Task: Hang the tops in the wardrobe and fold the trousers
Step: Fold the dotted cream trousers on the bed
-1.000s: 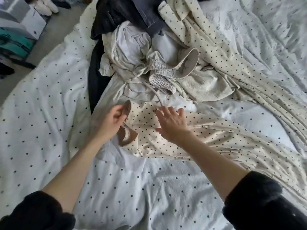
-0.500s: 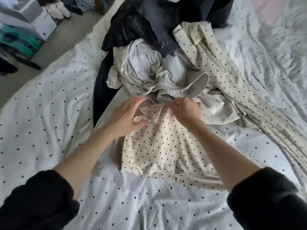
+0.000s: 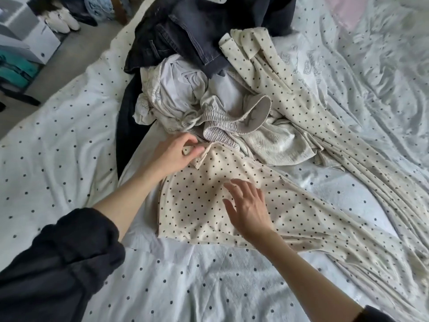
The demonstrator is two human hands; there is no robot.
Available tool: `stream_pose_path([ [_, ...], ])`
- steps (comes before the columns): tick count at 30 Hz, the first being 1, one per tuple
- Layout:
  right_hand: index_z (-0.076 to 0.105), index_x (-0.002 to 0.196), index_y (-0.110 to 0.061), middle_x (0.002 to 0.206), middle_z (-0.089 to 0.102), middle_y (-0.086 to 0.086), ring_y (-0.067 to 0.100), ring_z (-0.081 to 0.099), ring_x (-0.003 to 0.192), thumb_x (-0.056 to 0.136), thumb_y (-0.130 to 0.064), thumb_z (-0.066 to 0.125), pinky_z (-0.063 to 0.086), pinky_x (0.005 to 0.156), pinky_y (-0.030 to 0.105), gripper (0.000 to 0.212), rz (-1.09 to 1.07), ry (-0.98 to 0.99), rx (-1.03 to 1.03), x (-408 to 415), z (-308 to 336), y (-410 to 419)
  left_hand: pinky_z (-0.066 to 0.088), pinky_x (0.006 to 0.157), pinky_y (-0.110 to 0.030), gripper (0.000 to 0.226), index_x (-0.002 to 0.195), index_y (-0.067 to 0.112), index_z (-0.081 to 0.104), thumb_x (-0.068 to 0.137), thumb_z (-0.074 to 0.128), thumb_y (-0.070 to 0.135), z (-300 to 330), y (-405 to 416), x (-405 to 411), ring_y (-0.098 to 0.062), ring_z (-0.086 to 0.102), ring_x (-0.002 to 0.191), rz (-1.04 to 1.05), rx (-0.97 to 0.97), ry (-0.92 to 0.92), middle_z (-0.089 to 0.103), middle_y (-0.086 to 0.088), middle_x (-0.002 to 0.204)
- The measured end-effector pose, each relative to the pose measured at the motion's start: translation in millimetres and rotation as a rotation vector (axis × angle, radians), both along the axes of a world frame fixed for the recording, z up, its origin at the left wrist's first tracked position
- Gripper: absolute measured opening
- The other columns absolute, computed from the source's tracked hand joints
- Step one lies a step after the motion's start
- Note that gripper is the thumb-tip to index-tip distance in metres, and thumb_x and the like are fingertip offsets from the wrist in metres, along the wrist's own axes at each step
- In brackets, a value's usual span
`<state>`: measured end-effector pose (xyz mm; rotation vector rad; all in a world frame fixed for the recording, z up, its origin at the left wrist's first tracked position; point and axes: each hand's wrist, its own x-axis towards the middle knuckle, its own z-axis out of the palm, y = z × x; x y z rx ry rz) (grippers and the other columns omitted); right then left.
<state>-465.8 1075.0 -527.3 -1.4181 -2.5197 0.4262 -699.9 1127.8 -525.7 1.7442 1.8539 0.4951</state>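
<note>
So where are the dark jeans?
The dark jeans lie at the top middle of the head view, at the far end of the clothes pile, above the crumpled white garment.

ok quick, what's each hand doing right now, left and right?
Left hand: pinches the top edge of the cream black-dotted cotton trousers.
Right hand: open, fingers spread flat on the same trousers.

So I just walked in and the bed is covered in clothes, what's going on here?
A person is folding cream polka-dot trousers on the bed. The left hand pinches the fabric at its top edge, while the right hand lies flat with spread fingers on the folded part. A heap of other clothes, dark jeans among them, waits just beyond.
</note>
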Motion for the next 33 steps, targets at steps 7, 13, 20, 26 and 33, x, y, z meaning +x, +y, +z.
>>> stream_pose_path([
  [7,0.050,0.129,-0.017,0.137,0.051,0.010,0.026,0.049,0.127,0.081,-0.021,0.068,0.044,0.099,0.043,0.051,0.040,-0.051,-0.105,1,-7,-4,0.050,0.075,-0.039,0.019,0.099,0.005,0.065,0.084,0.065,0.016,-12,-13,11,-0.029,0.061,0.087,-0.041,0.271,0.217,0.061,-0.009,0.102],
  [13,0.048,0.130,-0.019,0.138,0.049,0.006,0.022,0.045,0.130,0.083,-0.019,0.063,0.042,0.102,0.047,0.049,0.048,-0.067,-0.122,18,-6,-20,0.044,0.075,-0.025,0.021,0.108,0.005,0.062,0.094,0.054,0.017,17,14,3,-0.020,0.060,0.089,0.472,0.249,-0.121,0.064,-0.010,0.103],
  [20,0.047,0.129,-0.016,0.144,0.044,0.010,0.027,0.043,0.131,0.083,-0.021,0.060,0.035,0.106,0.055,0.048,0.058,-0.078,-0.022,45,-15,-67,0.044,0.076,-0.031,0.023,0.098,0.009,0.055,0.087,0.063,0.027,-9,-86,20,-0.022,0.057,0.089,0.633,0.081,-0.176,0.057,-0.003,0.096],
  [26,0.058,0.118,-0.016,0.139,0.048,0.013,0.026,0.044,0.128,0.064,-0.002,0.076,0.026,0.108,0.054,0.059,0.058,-0.202,0.099,74,-25,-103,0.037,0.062,-0.031,0.034,0.087,0.008,0.048,0.082,0.068,0.035,-20,-169,49,-0.020,0.050,0.072,0.760,-0.151,-0.208,0.050,0.001,0.074],
  [33,0.064,0.106,-0.017,0.114,0.060,0.017,0.031,0.059,0.095,0.037,-0.003,0.087,0.050,0.080,0.050,0.074,-0.075,-0.410,0.099,105,-18,-90,0.048,0.056,-0.022,0.016,0.083,0.004,0.055,0.088,0.064,0.016,-23,-185,42,-0.023,0.054,0.069,0.909,-0.310,-0.532,0.057,-0.007,0.080],
])
